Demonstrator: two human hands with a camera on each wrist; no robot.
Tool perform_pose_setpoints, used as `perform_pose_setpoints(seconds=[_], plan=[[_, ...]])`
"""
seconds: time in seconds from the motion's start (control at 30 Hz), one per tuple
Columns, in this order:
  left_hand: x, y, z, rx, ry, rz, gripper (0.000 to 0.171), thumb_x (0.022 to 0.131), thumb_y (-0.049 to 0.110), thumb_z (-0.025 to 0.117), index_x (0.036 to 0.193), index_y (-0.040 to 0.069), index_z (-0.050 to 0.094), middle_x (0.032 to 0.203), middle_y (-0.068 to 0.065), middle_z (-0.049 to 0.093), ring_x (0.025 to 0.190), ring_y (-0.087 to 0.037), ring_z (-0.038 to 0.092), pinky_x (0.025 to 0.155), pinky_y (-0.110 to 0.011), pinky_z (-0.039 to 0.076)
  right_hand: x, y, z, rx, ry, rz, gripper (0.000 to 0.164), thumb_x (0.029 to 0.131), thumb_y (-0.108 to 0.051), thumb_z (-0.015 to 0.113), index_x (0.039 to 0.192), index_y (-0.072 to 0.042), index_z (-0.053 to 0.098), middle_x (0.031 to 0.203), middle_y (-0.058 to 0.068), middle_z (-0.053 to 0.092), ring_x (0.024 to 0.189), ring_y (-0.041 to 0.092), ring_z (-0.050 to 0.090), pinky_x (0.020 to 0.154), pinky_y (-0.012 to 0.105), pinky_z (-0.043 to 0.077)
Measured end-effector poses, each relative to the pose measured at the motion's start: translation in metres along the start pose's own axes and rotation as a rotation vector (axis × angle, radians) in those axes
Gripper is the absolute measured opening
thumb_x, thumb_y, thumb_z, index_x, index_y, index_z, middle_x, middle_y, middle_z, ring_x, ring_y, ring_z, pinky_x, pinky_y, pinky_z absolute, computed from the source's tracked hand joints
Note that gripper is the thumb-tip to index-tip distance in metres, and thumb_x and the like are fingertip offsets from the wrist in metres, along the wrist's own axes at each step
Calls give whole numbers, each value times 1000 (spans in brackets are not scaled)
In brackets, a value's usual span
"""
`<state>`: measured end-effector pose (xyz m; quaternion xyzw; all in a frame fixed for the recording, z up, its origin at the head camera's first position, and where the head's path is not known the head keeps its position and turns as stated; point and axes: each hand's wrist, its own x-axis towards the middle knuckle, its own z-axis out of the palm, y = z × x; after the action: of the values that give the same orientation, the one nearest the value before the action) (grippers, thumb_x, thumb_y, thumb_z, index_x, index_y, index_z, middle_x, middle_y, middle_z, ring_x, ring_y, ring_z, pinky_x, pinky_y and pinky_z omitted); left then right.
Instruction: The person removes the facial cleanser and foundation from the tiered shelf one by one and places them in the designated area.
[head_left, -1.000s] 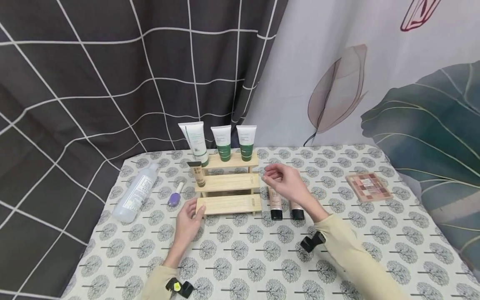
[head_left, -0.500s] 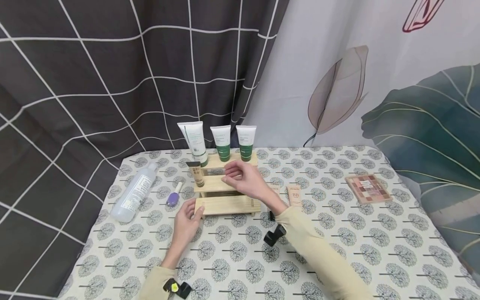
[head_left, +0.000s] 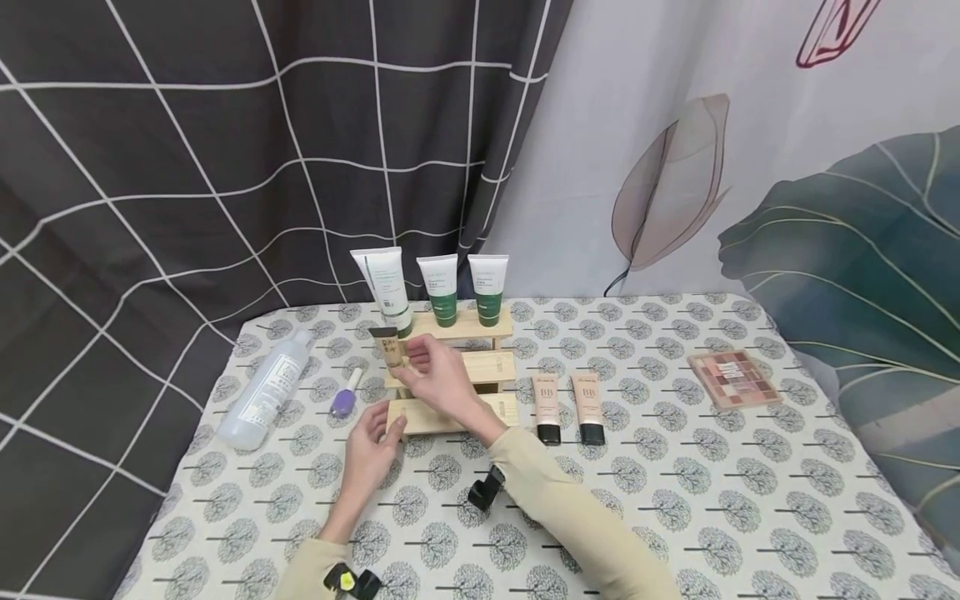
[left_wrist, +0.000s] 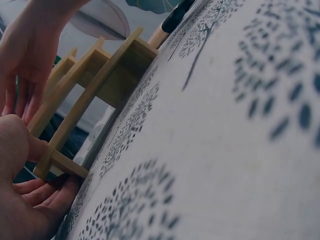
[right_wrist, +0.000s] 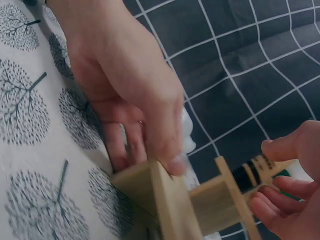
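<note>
My left hand (head_left: pixel 372 442) grips the left end of the lowest board of a three-step wooden display rack (head_left: pixel 491 364), thumb on top and fingers beneath in the left wrist view. A small tan-and-black cosmetic tube (head_left: pixel 387 346) stands on the left of the middle step. Reaching across the rack, my right hand (head_left: pixel 438 379) has its thumb and fingers parted beside this tube; in the right wrist view a gap shows between the fingertips (right_wrist: pixel 257 200) and thumb. On the top step stand a large white tube (head_left: pixel 386 287) and two white-and-green tubes (head_left: pixel 437 287).
Two BB cream tubes (head_left: pixel 547 400) lie right of the rack. Farther right is an eyeshadow palette (head_left: pixel 735 379). To the left lie a purple nail polish bottle (head_left: pixel 345 398) and a clear bottle (head_left: pixel 267 392). Curtains (head_left: pixel 225 150) hang behind the table.
My right hand has moved left from above the BB cream tubes, across the rack, to the small tan tube. My left hand has stayed on the rack's lowest board.
</note>
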<state>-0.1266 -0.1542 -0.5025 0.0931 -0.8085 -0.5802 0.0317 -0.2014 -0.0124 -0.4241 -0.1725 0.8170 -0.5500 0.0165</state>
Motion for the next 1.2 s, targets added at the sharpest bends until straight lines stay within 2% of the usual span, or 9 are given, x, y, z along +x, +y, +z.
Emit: perform_pose_setpoints(seconds=[0.23,0.43,0.57,0.7,0.93,1.2], plan=[[-1,1,1,1,-4,4,50,99,14,65,143,-2,49,135,-25,62,120,-36,65,104,-41,56,1,4,19,-76,87,-34,37,87,-12,78,118,0,62,114,15,70,104,25,70,93,25,59],[-1,3,2,9,7,18,49,98,14,65,143,-1,49,133,-24,64,118,-35,66,102,-39,57,0,7,22,-107,141,-67,30,89,-11,76,115,-1,64,109,14,73,99,25,71,89,25,60],[2,2,1,23,12,17,50,99,15,64,143,-1,49,134,-23,64,119,-34,66,103,-42,56,-5,5,16,-59,126,-79,30,90,-9,75,117,-1,64,108,15,73,99,26,72,90,28,61],[3,2,-1,31,13,-4,50,99,16,64,144,0,48,136,-23,63,120,-34,65,105,-45,54,-14,5,7,-18,115,-93,28,91,-10,74,116,-1,65,107,15,73,98,26,72,88,24,61],[1,1,0,42,9,-12,52,100,16,62,145,-1,46,137,-24,61,121,-35,64,107,-45,53,-31,16,-11,5,153,-85,25,92,-9,73,114,-1,65,105,15,73,97,25,72,89,24,61],[0,2,1,37,26,-10,51,99,17,64,144,-2,48,134,-24,63,119,-36,65,106,-45,54,-43,25,-32,12,193,-81,31,92,-9,73,118,4,63,105,17,71,96,27,71,87,24,62]])
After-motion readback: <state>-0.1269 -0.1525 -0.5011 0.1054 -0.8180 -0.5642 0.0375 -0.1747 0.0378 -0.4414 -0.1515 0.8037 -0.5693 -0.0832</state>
